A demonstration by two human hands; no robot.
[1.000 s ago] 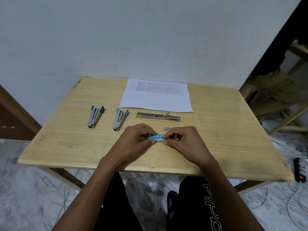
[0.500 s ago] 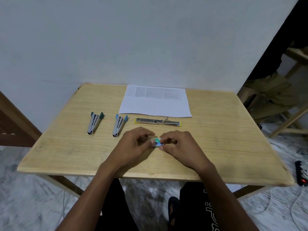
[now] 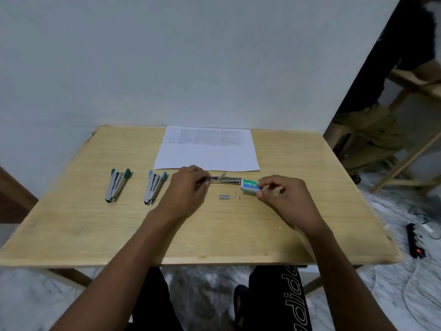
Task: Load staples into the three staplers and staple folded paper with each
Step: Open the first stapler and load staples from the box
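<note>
Head view: left hand curls its fingers round one end of the opened stapler, right hand pinches the staple box at its other end. Loose staple strip lies between the two sets of fingertips. Best: park the box, lift the strip level, seat it legs-down.

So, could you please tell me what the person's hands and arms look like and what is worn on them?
Both the left hand and the right hand are bare: no gloves, rings or watch show. The forearms are bare too, with no sleeve in view.
</note>
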